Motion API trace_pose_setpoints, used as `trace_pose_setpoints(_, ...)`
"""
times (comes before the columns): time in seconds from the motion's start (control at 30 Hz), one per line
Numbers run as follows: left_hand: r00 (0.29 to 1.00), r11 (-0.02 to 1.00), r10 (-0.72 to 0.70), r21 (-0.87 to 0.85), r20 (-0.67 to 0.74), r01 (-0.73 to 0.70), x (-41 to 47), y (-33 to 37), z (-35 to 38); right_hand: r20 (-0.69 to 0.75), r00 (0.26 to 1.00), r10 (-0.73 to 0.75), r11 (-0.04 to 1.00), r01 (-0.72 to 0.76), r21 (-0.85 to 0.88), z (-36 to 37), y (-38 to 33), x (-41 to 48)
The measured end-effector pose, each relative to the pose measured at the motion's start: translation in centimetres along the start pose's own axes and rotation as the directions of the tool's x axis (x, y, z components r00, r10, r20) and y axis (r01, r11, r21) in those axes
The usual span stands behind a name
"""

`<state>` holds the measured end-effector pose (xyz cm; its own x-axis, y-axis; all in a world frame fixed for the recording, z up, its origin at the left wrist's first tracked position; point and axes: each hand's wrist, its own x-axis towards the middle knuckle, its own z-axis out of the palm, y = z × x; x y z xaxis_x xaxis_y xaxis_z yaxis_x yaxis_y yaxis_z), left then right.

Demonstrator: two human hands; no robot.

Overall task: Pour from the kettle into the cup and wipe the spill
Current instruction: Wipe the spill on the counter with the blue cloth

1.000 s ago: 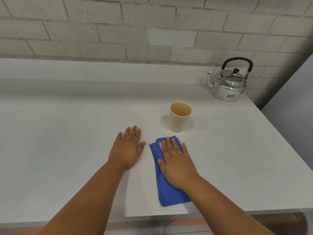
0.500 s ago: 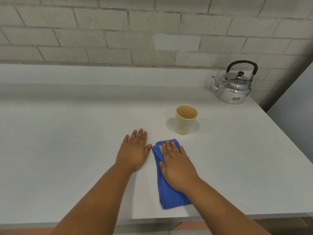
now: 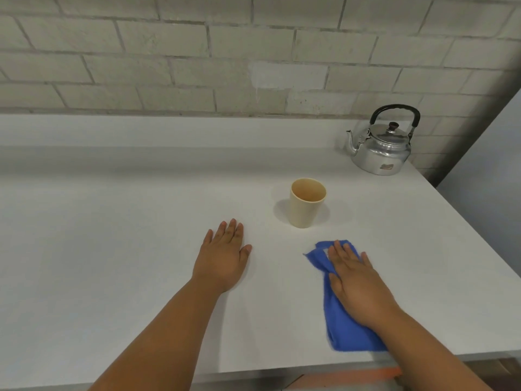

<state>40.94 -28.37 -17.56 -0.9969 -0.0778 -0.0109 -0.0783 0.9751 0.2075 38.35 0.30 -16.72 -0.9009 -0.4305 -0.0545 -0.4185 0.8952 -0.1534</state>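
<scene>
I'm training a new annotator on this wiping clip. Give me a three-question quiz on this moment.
1. True or false: the kettle is tipped over the cup.
2. Which hand presses the blue cloth? A) left B) right
3. Fill in: the left hand lies ____ on the counter.

Key:
1. False; it stands upright by the wall.
2. B, the right hand.
3. Flat, palm down, holding nothing.

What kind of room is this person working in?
Probably a plain kitchen or utility corner: a white counter against a bare painted brick wall, with a metal kettle and a cup standing on it.
</scene>
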Motion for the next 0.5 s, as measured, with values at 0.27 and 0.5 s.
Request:
trace_pose_setpoints(0.27,1.000,1.000,0.000,-0.003,0.005,0.000,0.1,-0.1,0.2,-0.021,1.000,0.021,0.999,-0.020,0.025,0.9,-6.3,1.9)
trace_pose_setpoints(0.5,1.000,1.000,0.001,-0.010,-0.025,-0.002,0.3,-0.4,0.7,0.071,0.996,-0.062,0.987,0.051,0.150,0.5,-9.4,3.2)
